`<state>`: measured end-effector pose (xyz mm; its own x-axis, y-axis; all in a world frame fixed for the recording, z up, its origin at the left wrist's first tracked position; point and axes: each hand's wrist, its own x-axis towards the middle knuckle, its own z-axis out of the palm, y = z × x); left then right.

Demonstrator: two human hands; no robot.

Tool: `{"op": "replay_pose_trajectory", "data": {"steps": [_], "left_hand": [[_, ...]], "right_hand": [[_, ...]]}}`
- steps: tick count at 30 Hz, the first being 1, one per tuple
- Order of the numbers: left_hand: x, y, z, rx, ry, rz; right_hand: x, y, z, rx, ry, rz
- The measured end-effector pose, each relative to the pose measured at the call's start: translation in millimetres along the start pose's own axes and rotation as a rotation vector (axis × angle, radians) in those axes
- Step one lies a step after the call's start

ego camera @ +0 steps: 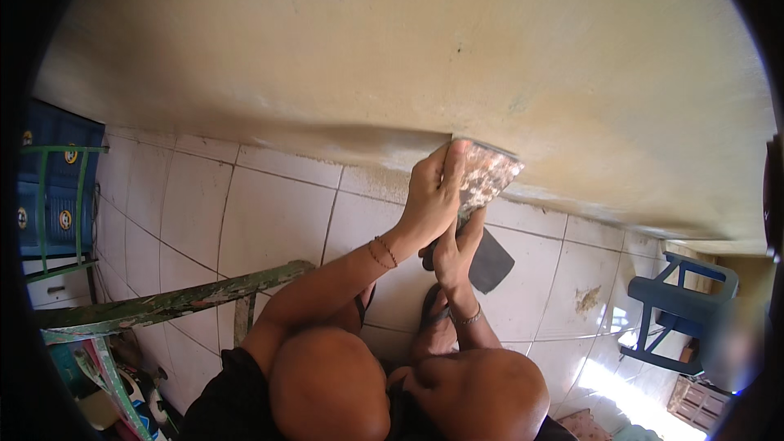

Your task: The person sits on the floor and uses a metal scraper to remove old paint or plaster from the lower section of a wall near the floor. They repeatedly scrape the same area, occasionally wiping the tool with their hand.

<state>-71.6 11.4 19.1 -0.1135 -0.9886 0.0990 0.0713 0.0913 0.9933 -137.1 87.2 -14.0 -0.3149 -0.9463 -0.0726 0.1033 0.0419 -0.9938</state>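
My left hand (433,193) holds the left side of a broad, worn scraper blade (489,174), its thumb lying near the blade's top corner. Below it, my right hand (458,254) is closed around the scraper's handle, which is mostly hidden by the fingers. The blade's far edge meets the beige wall (392,61), low down near the floor. Rust-coloured and pale patches cover the blade. A dark flat piece (492,260) lies on the tiles just behind my right hand.
White floor tiles (275,202) carry dust along the wall's foot. A green, paint-chipped frame (184,300) stands at the left, before blue drawers (61,184). To the right is a blue plastic stool (680,297). My knees are close below my hands.
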Motion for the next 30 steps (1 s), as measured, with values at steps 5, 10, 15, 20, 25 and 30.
{"op": "replay_pose_trajectory", "data": {"steps": [5,10,15,20,25,30], "left_hand": [[-4,3,1,-0.042,0.008,-0.151],[4,30,7,-0.016,0.032,0.124],[13,61,4,0.085,-0.086,0.069],[14,96,-19,0.246,-0.418,0.060],[22,177,-16,0.633,-0.817,0.272],[14,242,1,0.429,-0.960,0.153]], "right_hand": [[-3,-1,-7,0.032,-0.048,0.044],[1,-28,-5,0.090,-0.051,-0.038],[3,-47,-15,0.035,-0.080,-0.041],[-7,-73,-47,-0.281,-0.023,-0.233],[-22,-165,-113,-0.684,-0.005,-0.343],[-52,-274,-109,-0.836,0.095,-0.300]]}}
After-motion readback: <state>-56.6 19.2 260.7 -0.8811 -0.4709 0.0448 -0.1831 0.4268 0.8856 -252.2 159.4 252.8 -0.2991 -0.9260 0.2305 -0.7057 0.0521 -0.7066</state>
